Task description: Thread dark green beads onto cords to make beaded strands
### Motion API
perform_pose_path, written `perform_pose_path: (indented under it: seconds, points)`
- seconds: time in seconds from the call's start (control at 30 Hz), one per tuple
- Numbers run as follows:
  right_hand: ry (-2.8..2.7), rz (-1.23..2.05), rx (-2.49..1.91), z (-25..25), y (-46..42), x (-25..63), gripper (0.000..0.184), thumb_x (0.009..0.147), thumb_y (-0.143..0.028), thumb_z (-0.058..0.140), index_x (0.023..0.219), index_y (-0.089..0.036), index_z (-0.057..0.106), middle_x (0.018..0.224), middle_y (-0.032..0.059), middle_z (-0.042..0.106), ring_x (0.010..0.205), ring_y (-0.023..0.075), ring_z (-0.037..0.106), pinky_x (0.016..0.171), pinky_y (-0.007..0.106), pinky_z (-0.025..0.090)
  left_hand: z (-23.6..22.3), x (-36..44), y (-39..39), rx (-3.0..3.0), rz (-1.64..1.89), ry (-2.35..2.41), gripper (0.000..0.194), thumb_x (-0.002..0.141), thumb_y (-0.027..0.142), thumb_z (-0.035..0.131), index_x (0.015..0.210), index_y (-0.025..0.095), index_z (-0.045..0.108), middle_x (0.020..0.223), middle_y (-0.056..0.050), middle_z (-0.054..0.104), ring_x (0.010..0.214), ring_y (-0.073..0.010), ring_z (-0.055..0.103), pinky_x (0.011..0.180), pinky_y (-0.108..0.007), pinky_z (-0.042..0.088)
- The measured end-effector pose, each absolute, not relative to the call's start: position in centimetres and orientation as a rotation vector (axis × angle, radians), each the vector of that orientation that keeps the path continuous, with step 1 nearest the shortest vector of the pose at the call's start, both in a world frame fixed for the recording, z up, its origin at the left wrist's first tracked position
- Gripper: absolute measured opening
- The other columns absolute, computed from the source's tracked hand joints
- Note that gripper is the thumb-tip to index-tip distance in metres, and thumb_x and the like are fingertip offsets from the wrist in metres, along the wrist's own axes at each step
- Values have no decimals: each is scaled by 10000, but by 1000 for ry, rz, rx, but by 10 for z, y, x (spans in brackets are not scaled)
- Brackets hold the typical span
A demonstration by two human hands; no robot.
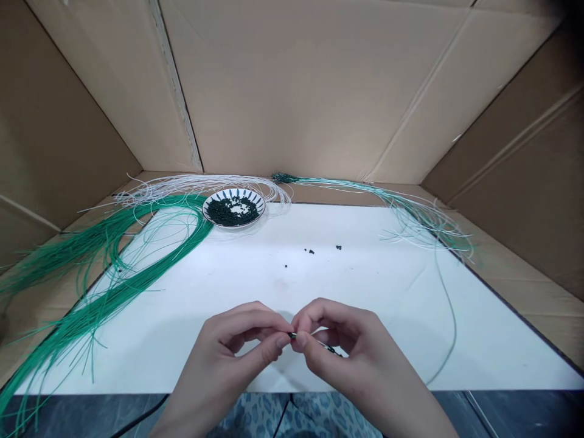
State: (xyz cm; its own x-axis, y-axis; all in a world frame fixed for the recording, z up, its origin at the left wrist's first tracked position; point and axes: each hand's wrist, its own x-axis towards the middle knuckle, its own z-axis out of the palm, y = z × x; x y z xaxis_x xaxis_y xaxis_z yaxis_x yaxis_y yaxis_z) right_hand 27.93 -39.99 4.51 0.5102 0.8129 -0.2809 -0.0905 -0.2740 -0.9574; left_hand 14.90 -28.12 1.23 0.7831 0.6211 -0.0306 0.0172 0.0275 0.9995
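My left hand [246, 340] is closed in a pinch, thumb and forefinger on a small dark green bead [292, 335]. Fingertip to fingertip with it, my right hand [340, 340] pinches a thin white cord [322, 343]. Several dark beads [334, 350] show on that cord under the right hand's curled fingers, partly hidden. How bead and cord meet between the fingertips is too small to make out. Both hands hover over the front part of the white board [365, 286].
A striped dish [210, 220] of dark beads stands at the back. Long green strands [150, 271] spread across the left, white strands [182, 182] behind them. A bundle of beaded strands [337, 182] runs along the back right. Loose beads [338, 247] dot the board. Cardboard walls [310, 91] enclose it.
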Motion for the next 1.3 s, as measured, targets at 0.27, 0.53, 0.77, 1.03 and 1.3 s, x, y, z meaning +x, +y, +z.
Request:
perform_pose_path:
  seconds: [0.27,0.53,0.77,1.03,1.3]
  points:
    - [-623,951,-1609,43,-400,276,46,716,-232,662,676,-210,652,760,0,731,736,171,663,677,257,518,9,149,-280,1512,549,536,59,808,249,839,751,256,852,763,-27,763,726,-185,676,659,-232,546]
    - [-663,972,-1625,45,-400,277,30,724,-216,636,695,-211,634,799,8,737,775,185,658,749,288,520,17,151,-289,1521,614,540,169,820,144,768,765,279,855,765,2,765,740,-158,675,691,-206,523]
    - [-733,897,-1680,43,-402,275,59,780,-239,657,735,-217,689,796,-12,733,798,175,665,788,282,514,18,150,-289,1515,626,548,151,808,155,773,729,267,836,755,1,765,731,-157,675,690,-209,517]
    - [-649,841,-1597,36,-406,276,160,801,-339,811,665,-262,776,700,-42,735,720,148,628,738,249,465,16,154,-288,1183,538,653,97,663,177,894,685,247,830,620,42,680,593,-102,553,593,-183,455]
    - [-605,770,-1612,26,-409,274,141,810,-356,784,701,-266,783,701,-34,724,721,163,629,713,269,472,13,159,-287,1288,524,583,79,746,201,829,678,237,844,695,6,718,653,-129,581,637,-213,467]
